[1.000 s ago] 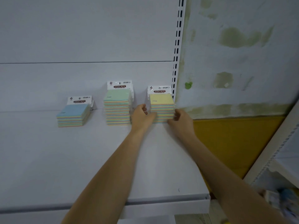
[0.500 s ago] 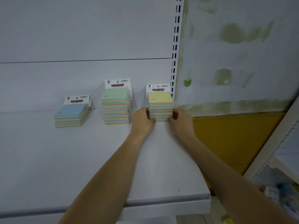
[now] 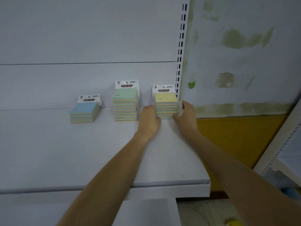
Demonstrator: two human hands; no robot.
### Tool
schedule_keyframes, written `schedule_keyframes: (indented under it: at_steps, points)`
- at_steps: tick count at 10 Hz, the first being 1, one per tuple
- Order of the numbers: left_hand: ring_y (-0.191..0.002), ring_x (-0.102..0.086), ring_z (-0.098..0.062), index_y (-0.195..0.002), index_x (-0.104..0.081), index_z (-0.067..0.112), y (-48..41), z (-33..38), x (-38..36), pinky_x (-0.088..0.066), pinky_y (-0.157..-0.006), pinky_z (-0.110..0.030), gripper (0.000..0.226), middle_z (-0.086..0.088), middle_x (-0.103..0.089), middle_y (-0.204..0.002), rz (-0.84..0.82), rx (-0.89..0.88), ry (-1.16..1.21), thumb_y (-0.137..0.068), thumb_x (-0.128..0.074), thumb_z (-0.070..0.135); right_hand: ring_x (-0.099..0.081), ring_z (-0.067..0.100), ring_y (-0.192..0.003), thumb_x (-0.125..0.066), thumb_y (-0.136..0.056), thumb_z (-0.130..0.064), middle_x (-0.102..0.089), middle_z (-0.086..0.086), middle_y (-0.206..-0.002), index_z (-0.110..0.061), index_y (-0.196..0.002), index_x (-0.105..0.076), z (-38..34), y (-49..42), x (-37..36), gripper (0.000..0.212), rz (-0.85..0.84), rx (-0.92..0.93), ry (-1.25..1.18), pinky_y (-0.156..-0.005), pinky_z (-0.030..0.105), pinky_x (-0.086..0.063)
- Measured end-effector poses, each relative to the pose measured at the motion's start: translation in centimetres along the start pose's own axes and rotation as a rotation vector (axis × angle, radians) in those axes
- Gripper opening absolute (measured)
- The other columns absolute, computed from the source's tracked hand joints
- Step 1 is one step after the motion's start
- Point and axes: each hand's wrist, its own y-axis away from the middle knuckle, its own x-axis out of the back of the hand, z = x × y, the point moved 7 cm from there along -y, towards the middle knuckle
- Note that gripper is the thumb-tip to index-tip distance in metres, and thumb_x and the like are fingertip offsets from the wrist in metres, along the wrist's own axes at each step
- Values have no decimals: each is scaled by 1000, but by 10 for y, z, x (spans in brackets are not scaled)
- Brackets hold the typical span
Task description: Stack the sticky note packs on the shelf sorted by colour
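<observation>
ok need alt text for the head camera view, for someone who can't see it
Two bare hands, left hand and right hand, press the sides of a yellow-topped stack of sticky note packs at the back right of a white metal shelf. To its left stand a taller green-topped stack and a shorter blue-topped stack.

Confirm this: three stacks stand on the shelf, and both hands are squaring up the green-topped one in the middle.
Not quite. In the head view the left hand and right hand flank the yellow-topped stack at the right end; the green-topped stack stands untouched.

three sticky-note stacks (image 3: 125,105), two hands (image 3: 150,119), one shelf (image 3: 48,152)
</observation>
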Motion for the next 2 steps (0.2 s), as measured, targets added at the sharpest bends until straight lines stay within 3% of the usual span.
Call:
schedule_keyframes:
  at_steps: [1,2]
  points:
    - [-102,-55,-39,-103,-55,-10,1,23,36,-40,-85,-40,24,-30,-57,-106,45,-156,2,-85,-51,5,-43,23,-124,-53,-87,-7,-42,12,-138,-5,-136,-36,-22,5,15,52,77,107,-10,-85,15,-31]
    - [-107,-57,-30,-117,-56,0,-3,27,81,-42,-90,-33,31,-21,-59,-115,84,-240,-43,-89,-51,13,-40,22,-130,-53,-88,-10,-40,9,-143,-8,-139,-33,-50,7,22,56,70,208,14,-100,21,-29]
